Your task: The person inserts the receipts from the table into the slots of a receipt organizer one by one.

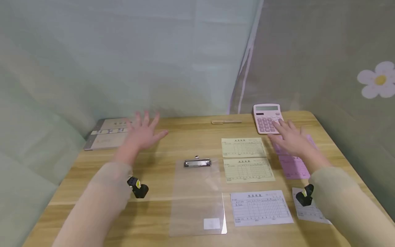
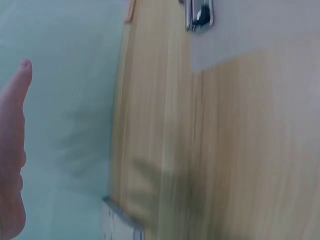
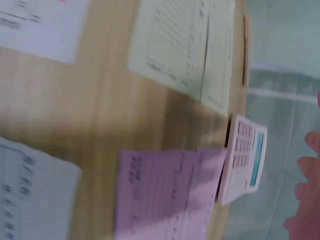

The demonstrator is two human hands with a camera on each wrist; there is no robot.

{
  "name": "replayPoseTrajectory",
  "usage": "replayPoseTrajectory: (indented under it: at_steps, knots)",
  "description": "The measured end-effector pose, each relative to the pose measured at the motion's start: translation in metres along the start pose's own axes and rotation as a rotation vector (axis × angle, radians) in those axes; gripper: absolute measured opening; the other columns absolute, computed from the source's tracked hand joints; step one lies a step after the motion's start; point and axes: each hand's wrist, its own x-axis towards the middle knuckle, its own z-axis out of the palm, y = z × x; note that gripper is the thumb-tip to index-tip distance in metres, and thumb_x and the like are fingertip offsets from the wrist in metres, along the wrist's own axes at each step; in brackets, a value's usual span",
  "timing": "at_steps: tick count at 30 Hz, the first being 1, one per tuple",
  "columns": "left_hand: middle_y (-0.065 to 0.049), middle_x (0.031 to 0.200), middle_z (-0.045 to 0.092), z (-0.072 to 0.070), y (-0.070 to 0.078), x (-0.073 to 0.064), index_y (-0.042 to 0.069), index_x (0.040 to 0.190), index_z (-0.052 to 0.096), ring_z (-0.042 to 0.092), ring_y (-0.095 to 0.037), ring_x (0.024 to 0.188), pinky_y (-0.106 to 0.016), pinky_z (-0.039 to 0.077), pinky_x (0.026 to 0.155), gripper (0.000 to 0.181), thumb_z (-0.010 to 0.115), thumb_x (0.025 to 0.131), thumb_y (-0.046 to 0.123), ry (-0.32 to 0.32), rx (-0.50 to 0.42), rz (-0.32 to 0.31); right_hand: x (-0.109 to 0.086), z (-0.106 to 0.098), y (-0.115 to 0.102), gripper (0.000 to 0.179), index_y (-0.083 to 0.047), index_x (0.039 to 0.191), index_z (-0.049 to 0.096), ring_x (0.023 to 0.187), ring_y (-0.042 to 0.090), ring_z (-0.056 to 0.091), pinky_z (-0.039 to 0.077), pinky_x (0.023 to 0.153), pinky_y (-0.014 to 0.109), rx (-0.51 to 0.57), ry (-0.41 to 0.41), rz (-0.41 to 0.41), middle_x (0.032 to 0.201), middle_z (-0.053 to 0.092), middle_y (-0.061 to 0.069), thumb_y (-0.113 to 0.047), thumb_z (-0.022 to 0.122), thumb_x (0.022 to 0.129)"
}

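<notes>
My left hand [image 1: 142, 134] is held above the table with its fingers spread, nearest to a grey-brown booklet [image 1: 106, 141] at the back left. Nothing is in it. My right hand [image 1: 291, 139], fingers also spread and holding nothing, hovers over the pink slips [image 1: 293, 167] just in front of a pink calculator [image 1: 266, 118]. Between the hands lies a clear clipboard [image 1: 197, 195] with a metal clip [image 1: 197, 162]. Two yellow slips [image 1: 243, 147] and a white slip [image 1: 261, 208] lie to its right.
A pen [image 1: 226, 121] lies near the table's back edge. Another white slip [image 1: 308, 209] is partly covered by the right sleeve. Curtains [image 1: 154, 61] hang behind the wooden table [image 1: 148, 219], and a cloth with a flower print [image 1: 379, 80] hangs at the right.
</notes>
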Motion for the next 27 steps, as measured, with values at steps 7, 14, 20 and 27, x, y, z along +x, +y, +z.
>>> replayPoseTrajectory:
  at_steps: [7, 14, 20, 27]
  knots:
    - [-0.022, 0.152, -0.008, 0.007, 0.022, -0.007, 0.019, 0.151, 0.002, -0.018, -0.045, 0.134, -0.062, -0.019, 0.096, 0.089, 0.020, 0.086, 0.075, 0.059, -0.130, 0.058, -0.019, 0.010, -0.011, 0.077, 0.004, 0.146, 0.018, 0.135, 0.050, 0.009, 0.008, 0.104, 0.063, 0.107, 0.006, -0.081, 0.149, 0.013, 0.030, -0.049, 0.042, 0.096]
    - [-0.020, 0.152, 0.018, 0.039, 0.043, -0.011, 0.008, 0.150, 0.017, 0.015, -0.042, 0.137, -0.060, 0.006, 0.106, 0.080, 0.038, 0.092, 0.060, 0.174, -0.496, 0.070, -0.035, 0.024, -0.011, 0.070, 0.006, 0.141, 0.032, 0.119, 0.048, 0.042, 0.032, 0.096, 0.058, 0.166, 0.005, -0.141, 0.137, 0.039, 0.031, -0.037, 0.057, 0.093]
    - [-0.017, 0.149, 0.029, 0.064, 0.064, -0.020, 0.006, 0.147, 0.027, 0.023, -0.037, 0.136, -0.057, 0.008, 0.107, 0.072, 0.052, 0.092, 0.046, 0.163, -0.634, 0.132, -0.048, 0.040, -0.008, 0.061, 0.004, 0.136, 0.042, 0.106, 0.042, 0.054, 0.042, 0.087, 0.055, 0.149, 0.006, -0.186, 0.118, 0.056, 0.025, -0.029, 0.064, 0.089]
    - [-0.016, 0.145, 0.036, 0.083, 0.083, -0.028, 0.010, 0.144, 0.035, 0.027, -0.037, 0.133, -0.058, 0.016, 0.105, 0.069, 0.060, 0.088, 0.042, 0.139, -0.714, 0.163, -0.061, 0.059, 0.003, 0.056, -0.001, 0.128, 0.055, 0.105, 0.035, 0.055, 0.042, 0.088, 0.053, 0.197, -0.012, -0.167, 0.116, 0.058, 0.017, -0.034, 0.069, 0.085]
